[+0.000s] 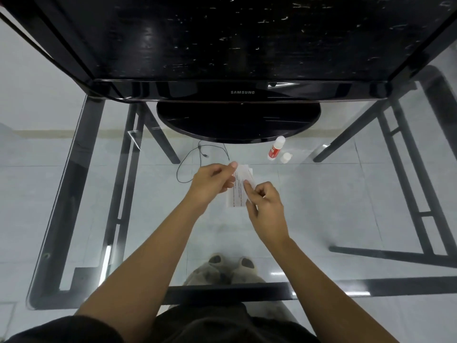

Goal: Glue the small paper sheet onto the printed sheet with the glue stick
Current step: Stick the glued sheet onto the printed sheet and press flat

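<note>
A printed sheet (235, 196) with lines of small text lies on the glass table in front of me. Over its upper part is a small white paper sheet (243, 173). My left hand (212, 180) pinches the small sheet's top left edge between thumb and fingers. My right hand (263, 201) holds its lower right part with the index finger stretched along it. The red-and-white glue stick (275, 147) lies uncapped on the table to the upper right, with its white cap (285, 157) beside it. Neither hand touches it.
A black monitor (242, 92) on a round base (237, 121) stands at the back of the glass table (81, 169). A thin black cable (190, 162) loops left of my hands. The table's near edge (222, 293) runs across below my forearms.
</note>
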The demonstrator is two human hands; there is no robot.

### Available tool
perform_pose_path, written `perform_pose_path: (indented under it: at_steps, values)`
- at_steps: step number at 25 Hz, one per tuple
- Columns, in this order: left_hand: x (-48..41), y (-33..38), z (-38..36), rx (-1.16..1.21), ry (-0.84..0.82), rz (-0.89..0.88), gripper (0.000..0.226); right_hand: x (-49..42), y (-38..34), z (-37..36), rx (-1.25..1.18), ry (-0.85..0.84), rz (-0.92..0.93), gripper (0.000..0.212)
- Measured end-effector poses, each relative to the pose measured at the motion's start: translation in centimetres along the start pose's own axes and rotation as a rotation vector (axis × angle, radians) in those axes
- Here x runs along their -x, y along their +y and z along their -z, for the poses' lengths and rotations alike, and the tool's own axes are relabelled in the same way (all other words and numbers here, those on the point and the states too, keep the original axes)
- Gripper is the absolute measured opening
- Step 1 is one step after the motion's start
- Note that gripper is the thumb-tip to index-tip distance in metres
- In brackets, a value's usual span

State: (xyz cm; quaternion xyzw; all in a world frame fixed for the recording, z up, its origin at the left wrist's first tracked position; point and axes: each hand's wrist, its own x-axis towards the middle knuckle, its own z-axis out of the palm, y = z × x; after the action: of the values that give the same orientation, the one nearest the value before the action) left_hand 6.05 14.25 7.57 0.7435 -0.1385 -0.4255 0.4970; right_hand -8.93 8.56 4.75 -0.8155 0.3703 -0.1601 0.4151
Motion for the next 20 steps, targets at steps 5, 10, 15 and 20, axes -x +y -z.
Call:
perform_pose_path:
  at_steps: [5,10,15,20]
  values:
    - [-0.5,0.3,-0.3,-0.094,0.087,0.034,0.007,0.4,-1.2,-0.9,0.168,-0.050,0.104,0.040]
    - [-1.4,-0.6,0.4,-0.239,-0.034,0.017,0.005,0.3,0.7,0.1,-0.037,0.181,-0.082,0.039]
    - [-1.5,-2.5,0.0,-0.136,-0.126,0.055,0.009,-2.1,2.8,1.2,-0.273,-0.097,-0.435,0.021]
    - [-2.1,-3.7,-0.9,-0.163,0.100,-0.004,0.016,-3.5,2.8,0.6,-0.261,-0.052,-0.377,0.024]
